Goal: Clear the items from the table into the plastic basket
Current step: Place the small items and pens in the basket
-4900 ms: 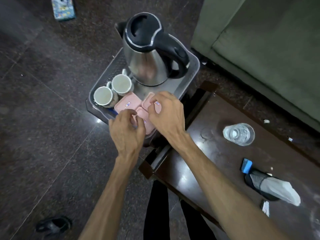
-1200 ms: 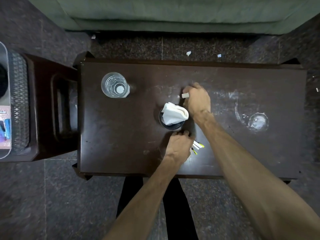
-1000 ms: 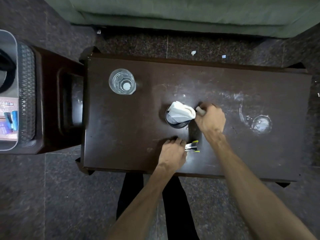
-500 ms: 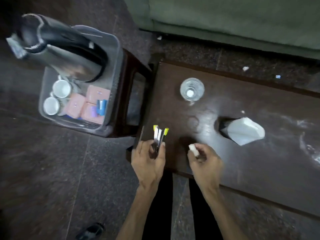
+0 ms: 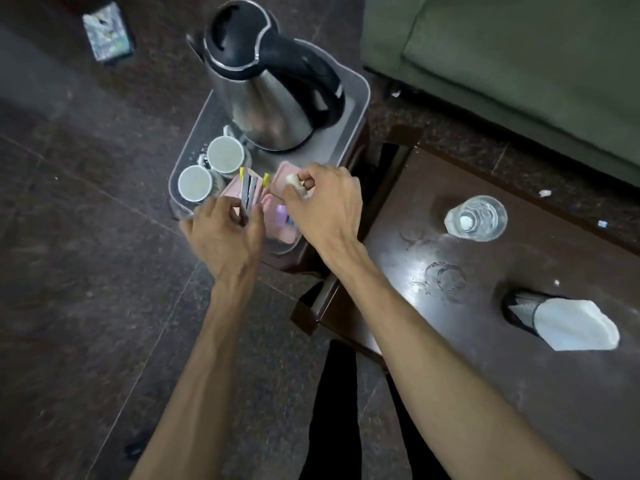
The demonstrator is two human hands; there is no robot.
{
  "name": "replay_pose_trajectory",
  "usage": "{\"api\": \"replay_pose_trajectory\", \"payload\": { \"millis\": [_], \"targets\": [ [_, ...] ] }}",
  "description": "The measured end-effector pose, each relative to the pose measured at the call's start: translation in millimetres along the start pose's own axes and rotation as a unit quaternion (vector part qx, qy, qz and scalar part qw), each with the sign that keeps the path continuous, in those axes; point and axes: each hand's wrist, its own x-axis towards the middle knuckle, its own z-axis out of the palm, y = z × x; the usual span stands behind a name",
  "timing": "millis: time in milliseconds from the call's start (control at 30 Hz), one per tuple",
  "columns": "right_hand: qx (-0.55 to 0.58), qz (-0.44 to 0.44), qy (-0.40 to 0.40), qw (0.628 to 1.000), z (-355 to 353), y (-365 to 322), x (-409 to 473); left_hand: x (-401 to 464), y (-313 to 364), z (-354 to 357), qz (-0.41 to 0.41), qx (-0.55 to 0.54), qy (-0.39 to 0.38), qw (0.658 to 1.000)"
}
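Observation:
The grey plastic basket (image 5: 360,98) stands on a small stand left of the dark table (image 5: 485,358). Inside it are a steel kettle (image 5: 270,98), two white cups (image 5: 207,169) and pink boxes (image 5: 287,230). My left hand (image 5: 225,237) is over the basket's near end, shut on a bunch of thin sachets (image 5: 251,190) with yellow tips. My right hand (image 5: 325,206) hovers over the pink boxes, pinching a small white piece (image 5: 293,180). On the table stand a glass of water (image 5: 476,218) and a black mesh holder with a white napkin (image 5: 568,323).
A green sofa (image 5: 519,64) runs behind the table. A patterned packet (image 5: 107,36) lies on the dark stone floor at the far left. My legs show below the table's near edge.
Both hands picked items off the table, the sachets in the left and the white piece in the right, and carried them leftward over the basket. My view swung from the table to the basket.

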Motion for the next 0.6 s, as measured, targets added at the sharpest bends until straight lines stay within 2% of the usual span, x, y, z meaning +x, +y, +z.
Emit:
{"api": "replay_pose_trajectory", "payload": {
  "millis": [300,467,600],
  "targets": [
    [-0.126,-0.053,-0.035,0.990,42,-3,19,25,-21,11,0.008,0.036,-0.076,0.996],
    [-0.089,-0.057,-0.027,0.994,34,4,13,15,-19,2,-0.005,0.054,-0.071,0.996],
    [-0.015,-0.025,-0.018,0.999,19,15,4,-5,-12,-4,0.001,0.008,-0.017,1.000]
  ]
}}
